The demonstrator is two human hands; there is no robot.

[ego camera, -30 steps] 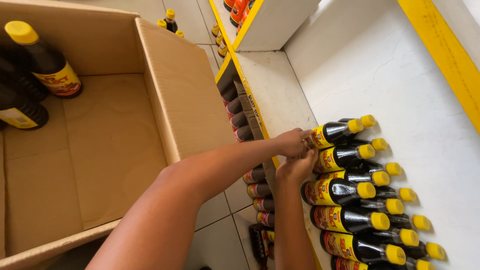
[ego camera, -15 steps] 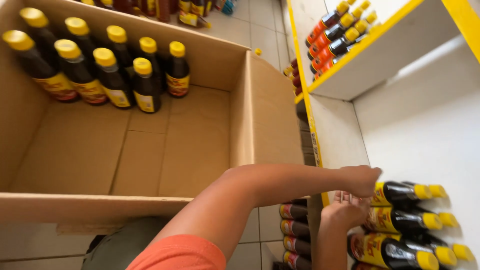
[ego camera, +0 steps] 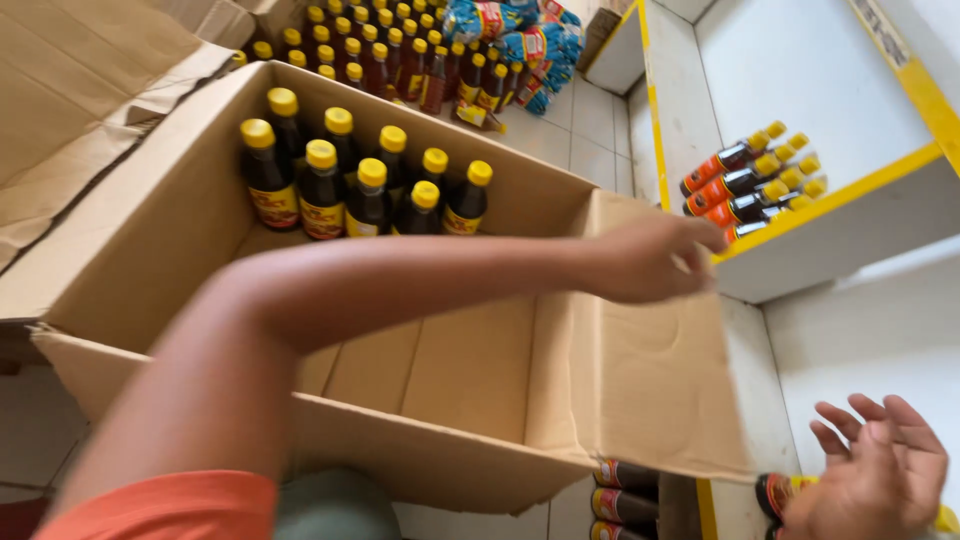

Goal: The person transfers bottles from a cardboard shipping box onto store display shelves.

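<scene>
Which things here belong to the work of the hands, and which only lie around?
In the work:
left hand, empty
right hand, empty
cardboard box
bottles in the box
bottle on the lower shelf

Lying around:
blue packets
bottles on the floor

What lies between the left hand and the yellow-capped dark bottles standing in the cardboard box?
In the head view: only the box's bare cardboard floor separates left hand from bottles.

Bottles [ego camera: 365,190] standing in the cardboard box [ego camera: 640,380] at its 11 o'clock corner; more bottles [ego camera: 745,185] lying on the shelf [ego camera: 850,230] at 2 o'clock.
</scene>
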